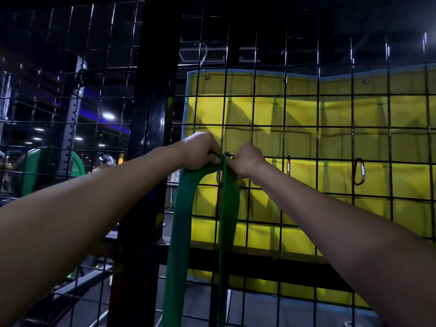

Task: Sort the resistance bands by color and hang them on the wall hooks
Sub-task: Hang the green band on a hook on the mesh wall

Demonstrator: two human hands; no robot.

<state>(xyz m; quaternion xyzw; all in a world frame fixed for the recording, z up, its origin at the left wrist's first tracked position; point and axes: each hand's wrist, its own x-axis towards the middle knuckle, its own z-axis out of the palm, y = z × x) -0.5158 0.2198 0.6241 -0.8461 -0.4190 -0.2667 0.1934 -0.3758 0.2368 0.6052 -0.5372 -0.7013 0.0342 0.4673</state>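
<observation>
A wide green resistance band (pixel 182 223) hangs in a long loop down the black wire grid wall (pixel 302 128). Its top bend sits at a grey carabiner hook (pixel 220 177) clipped on the grid. My left hand (pixel 200 151) grips the top of the band just left of the hook. My right hand (pixel 245 161) is curled at the hook's upper right, its fingers around the carabiner; the fingertips are hidden. Whether the band is threaded through the hook I cannot tell.
Two more carabiners, an orange-trimmed one (pixel 288 165) and a dark one (pixel 358 171), hang on the grid to the right. A yellow mat (pixel 335 142) lies behind the grid. A black post (pixel 151 128) stands left, with a green weight plate (pixel 50 171) beyond.
</observation>
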